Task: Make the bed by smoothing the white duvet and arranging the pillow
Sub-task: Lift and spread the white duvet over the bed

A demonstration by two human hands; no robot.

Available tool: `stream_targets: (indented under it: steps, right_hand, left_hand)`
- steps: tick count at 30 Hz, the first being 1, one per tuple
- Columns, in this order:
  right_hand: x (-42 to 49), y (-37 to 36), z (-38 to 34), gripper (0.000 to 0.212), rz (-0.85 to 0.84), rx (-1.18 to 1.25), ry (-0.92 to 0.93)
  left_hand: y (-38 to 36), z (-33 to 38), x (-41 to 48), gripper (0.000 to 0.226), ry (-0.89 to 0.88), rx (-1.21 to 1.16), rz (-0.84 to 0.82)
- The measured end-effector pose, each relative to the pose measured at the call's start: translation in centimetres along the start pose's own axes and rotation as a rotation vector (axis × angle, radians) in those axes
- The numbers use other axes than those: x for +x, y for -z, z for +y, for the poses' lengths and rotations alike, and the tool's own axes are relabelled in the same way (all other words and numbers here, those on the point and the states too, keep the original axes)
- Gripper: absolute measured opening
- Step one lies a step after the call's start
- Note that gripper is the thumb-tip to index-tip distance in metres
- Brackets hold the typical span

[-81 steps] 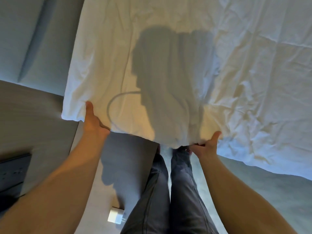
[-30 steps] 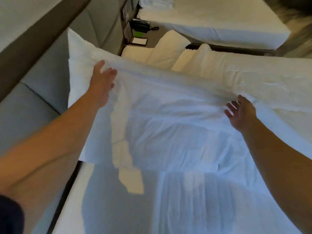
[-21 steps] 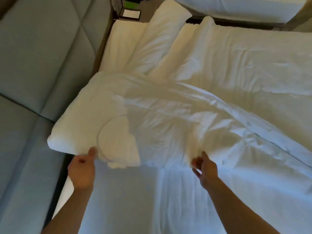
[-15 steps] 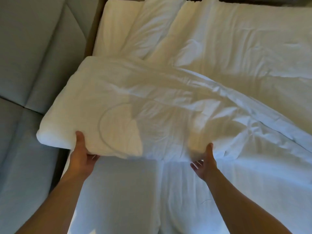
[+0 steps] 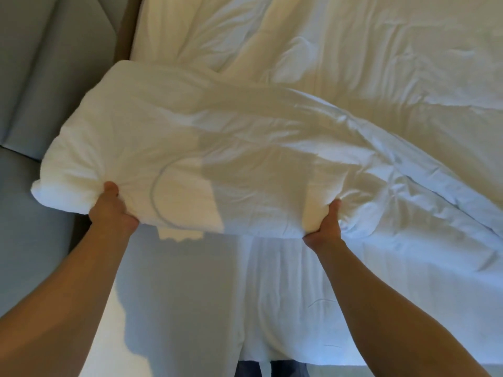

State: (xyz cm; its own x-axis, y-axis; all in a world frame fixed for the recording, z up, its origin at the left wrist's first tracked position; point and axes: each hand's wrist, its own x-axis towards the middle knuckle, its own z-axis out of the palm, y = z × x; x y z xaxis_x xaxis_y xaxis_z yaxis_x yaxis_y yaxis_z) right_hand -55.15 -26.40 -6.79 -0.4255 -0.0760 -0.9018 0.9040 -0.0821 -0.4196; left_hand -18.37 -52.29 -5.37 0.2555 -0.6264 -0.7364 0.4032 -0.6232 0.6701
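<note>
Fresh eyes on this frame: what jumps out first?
The left hand and right hand each grip the near edge of the white duvet, which is bunched in a thick fold across the middle of the view. Below it lies the bare sheet. A grey padded headboard runs along the left.

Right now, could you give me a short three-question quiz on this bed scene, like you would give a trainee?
1. True or false: the left hand and the right hand each grip the near edge of the white duvet.
2. What stands at the person's left of the bed? A: a grey padded panel. B: a window. C: a wooden door.
3. Is the duvet lying flat and smooth?

Key: 1 true. 2 A. 3 No, it is bunched up and creased, with the held edge lifted.
</note>
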Motion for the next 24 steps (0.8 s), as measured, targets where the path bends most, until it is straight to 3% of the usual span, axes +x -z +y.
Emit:
stream_targets:
  steps: [4, 8, 14, 16, 20, 24]
  right_hand:
    - [-3.6, 0.2, -1.0, 0.071, 0.119, -0.04, 0.085]
    - [-7.7, 0.6, -2.1, 0.097, 0.215, -0.054, 0.172]
    - [-12.9, 2.7, -3.6, 0.091, 0.258, -0.091, 0.293]
    - [-14.2, 4.3, -3.7, 0.099, 0.259, -0.113, 0.314]
    - [-17.1, 9.0, -2.7, 0.077, 0.274, -0.134, 0.382]
    - [-18.4, 16.0, 0.6, 0.075, 0.277, -0.171, 0.369]
  left_hand:
    - [-1.6, 1.2, -6.0, 0.058, -0.083, 0.051, 0.096]
    - [-2.0, 2.7, -10.2, 0.058, -0.134, 0.115, 0.145]
    - [0.3, 4.6, -14.0, 0.06, -0.105, 0.136, 0.175]
    - [1.9, 5.0, -16.0, 0.059, -0.08, 0.128, 0.152]
    - [7.1, 4.3, -20.6, 0.054, -0.206, -0.012, 0.083]
    - [16.0, 0.3, -23.2, 0.051, -0.244, -0.06, 0.097]
